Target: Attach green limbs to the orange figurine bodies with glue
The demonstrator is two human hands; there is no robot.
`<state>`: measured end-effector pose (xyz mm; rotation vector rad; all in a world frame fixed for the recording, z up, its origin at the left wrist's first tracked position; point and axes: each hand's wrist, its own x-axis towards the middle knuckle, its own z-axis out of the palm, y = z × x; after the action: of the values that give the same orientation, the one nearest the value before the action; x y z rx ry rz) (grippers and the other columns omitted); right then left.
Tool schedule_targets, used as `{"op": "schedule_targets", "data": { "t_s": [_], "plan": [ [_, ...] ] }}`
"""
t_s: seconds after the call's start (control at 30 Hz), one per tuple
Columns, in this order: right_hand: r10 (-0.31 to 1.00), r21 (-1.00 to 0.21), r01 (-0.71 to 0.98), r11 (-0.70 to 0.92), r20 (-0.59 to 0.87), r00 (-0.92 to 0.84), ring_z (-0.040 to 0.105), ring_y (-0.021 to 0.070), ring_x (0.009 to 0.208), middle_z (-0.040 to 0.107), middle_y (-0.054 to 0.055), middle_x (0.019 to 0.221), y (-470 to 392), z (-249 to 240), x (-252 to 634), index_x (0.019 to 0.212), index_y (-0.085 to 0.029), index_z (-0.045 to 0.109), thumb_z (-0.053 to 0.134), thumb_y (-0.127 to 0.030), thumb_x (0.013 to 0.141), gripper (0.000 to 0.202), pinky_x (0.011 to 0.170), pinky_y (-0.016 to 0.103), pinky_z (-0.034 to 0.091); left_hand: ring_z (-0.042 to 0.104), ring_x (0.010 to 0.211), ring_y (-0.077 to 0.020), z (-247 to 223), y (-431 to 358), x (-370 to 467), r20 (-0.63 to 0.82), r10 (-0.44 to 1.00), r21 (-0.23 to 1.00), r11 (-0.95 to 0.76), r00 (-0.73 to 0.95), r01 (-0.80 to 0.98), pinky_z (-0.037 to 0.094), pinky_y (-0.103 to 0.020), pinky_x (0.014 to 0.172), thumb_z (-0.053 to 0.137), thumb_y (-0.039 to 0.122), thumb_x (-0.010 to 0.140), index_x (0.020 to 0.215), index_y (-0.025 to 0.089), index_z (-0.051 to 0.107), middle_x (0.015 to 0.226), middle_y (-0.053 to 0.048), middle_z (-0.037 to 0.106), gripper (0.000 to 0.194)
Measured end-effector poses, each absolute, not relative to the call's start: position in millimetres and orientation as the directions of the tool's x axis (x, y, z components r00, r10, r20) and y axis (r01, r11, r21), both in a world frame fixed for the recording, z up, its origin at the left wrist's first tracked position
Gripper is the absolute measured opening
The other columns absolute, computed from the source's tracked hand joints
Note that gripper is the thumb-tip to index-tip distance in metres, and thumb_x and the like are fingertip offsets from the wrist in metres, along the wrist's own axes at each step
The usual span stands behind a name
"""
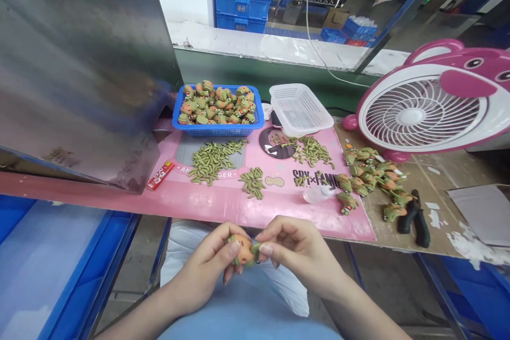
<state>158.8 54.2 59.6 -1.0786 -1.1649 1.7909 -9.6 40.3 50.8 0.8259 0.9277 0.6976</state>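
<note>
Above my lap, just off the table's front edge, my left hand (217, 255) grips a small orange and green figurine (244, 251). The fingers of my right hand (292, 249) pinch a green part at the figurine's right side; whether that part is joined to it is hidden by the fingertips. Beyond my hands, small green curved pieces lie on the pink mat in a large pile (213, 162), a smaller pile (253, 183) and a pile to the right (313, 151). A clear small bottle (317, 194) lies on its side near the mat's front.
A blue basket (217, 132) full of figurines stands at the back, beside a white basket (300, 109). More figurines (364, 172) and black-handled pliers (415, 220) lie at right, below a pink fan (430, 109). A red packet (160, 176) lies near the metal panel (75, 64).
</note>
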Motion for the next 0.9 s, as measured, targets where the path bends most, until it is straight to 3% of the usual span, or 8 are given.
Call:
{"op": "schedule_targets", "data": {
  "t_s": [0.5,0.63,0.73,0.8,0.87,0.9],
  "plan": [
    [0.935,-0.986,0.097,-0.138,-0.162,-0.316,0.06,0.0121,0.052,0.065,0.002,0.06,50,50,156,0.069,-0.017,0.061,0.064,-0.033,0.071,0.016,0.048,0.022,0.048,0.033,0.036,-0.0044,38,38,-3,-0.505,0.747,0.725,0.639,0.432,-0.257,0.023,-0.018,0.037,0.061,0.052,0.069,0.074,0.018,0.056,0.049,0.006,0.051,0.035],
    [0.97,-0.955,0.264,0.137,0.076,-0.231,0.059,0.0124,0.053,0.065,0.001,0.062,50,56,160,0.079,-0.019,0.064,0.061,-0.026,0.075,0.008,0.051,0.023,0.049,0.04,0.039,-0.006,38,41,-7,-0.499,0.777,0.733,0.614,0.383,-0.292,0.026,-0.019,0.038,0.065,0.049,0.067,0.074,0.016,0.059,0.052,0.004,0.055,0.034],
    [0.957,-0.873,0.392,0.29,0.275,-0.095,0.059,0.0145,0.062,0.064,0.003,0.07,45,49,165,0.099,-0.021,0.06,0.053,-0.026,0.081,0.02,0.059,0.027,0.049,0.043,0.041,-0.007,43,47,-23,-0.481,0.847,0.785,0.532,0.229,-0.319,0.028,-0.019,0.04,0.069,0.048,0.063,0.075,0.016,0.061,0.052,0.002,0.058,0.036],
    [0.961,-0.851,0.463,0.25,0.16,-0.224,0.059,0.0154,0.069,0.065,0.004,0.076,40,30,164,0.102,-0.02,0.058,0.043,-0.024,0.086,0.023,0.066,0.028,0.049,0.042,0.04,-0.0067,45,49,-37,-0.464,0.882,0.82,0.461,0.075,-0.339,0.028,-0.019,0.041,0.071,0.046,0.061,0.076,0.016,0.062,0.051,0.002,0.059,0.035],
    [0.848,-0.809,0.567,0.155,-0.185,-0.497,0.06,0.0151,0.078,0.066,0.004,0.081,34,0,156,0.097,-0.02,0.06,0.039,-0.019,0.086,0.024,0.074,0.028,0.047,0.041,0.04,-0.0068,46,49,-49,-0.453,0.89,0.845,0.412,-0.047,-0.341,0.029,-0.02,0.042,0.072,0.043,0.063,0.076,0.016,0.062,0.051,0.003,0.059,0.032],
    [0.792,-0.787,0.605,0.119,-0.292,-0.536,0.06,0.0148,0.081,0.067,0.003,0.084,31,-17,150,0.094,-0.02,0.062,0.041,-0.015,0.085,0.023,0.075,0.027,0.046,0.041,0.041,-0.0072,46,47,-53,-0.451,0.889,0.853,0.4,-0.085,-0.336,0.03,-0.02,0.042,0.071,0.042,0.064,0.076,0.016,0.062,0.052,0.003,0.059,0.03]
  ]
}}
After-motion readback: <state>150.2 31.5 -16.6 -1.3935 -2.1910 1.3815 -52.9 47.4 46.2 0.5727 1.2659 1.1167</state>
